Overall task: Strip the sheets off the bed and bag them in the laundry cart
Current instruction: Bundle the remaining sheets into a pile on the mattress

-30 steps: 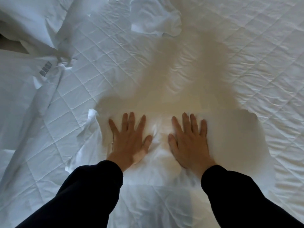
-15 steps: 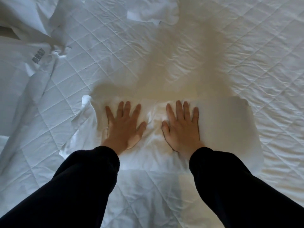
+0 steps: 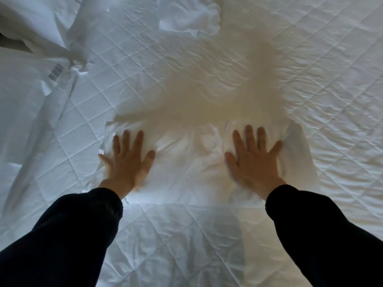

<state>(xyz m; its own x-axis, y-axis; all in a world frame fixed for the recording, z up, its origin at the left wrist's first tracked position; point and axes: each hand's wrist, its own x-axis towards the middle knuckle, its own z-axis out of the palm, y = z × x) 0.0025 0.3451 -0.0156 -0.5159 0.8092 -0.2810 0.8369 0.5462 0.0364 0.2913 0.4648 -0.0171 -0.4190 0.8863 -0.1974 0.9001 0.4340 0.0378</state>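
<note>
L hand (image 3: pixel 128 162) & R hand (image 3: pixel 255 162): both flat, palms down, fingers straight & splayed. They grip nothing, just press on the flattened white fabric sheet piece (image 3: pixel 186 179) at frame centre.

Change: half a sec ago the hands lay close together near the middle of that piece, thumbs almost meeting. Now they're well apart, L near its left end, R near its right end. Both are slightly blurred, so prob. mid-sweep. Reads as smoothing outward, i.e. pushing air & wrinkles out before folding or bundling. For the task: the piece looks loose on the bed, not tucked, but isn't bagged yet. No laundry cart in view.

Orientation: the long axis runs left–right across the frame, crosswise to the arms. The near edge is fairly straight, just ahead of the black sleeves (image 3: pixel 72 235). The left end is ragged, w/ a turned-up corner by L little finger. The right end is rounded & bunched just past R little finger. Some puckers remain between the hands.

Outward: the piece lies on the white quilted mattress cover (image 3: pixel 310 59). A crumpled white cloth (image 3: pixel 190 15) sits upper centre, well apart from the hands. A loose white sheet w/ grey printed label (image 3: pixel 31 96) lies along the left edge.
</note>
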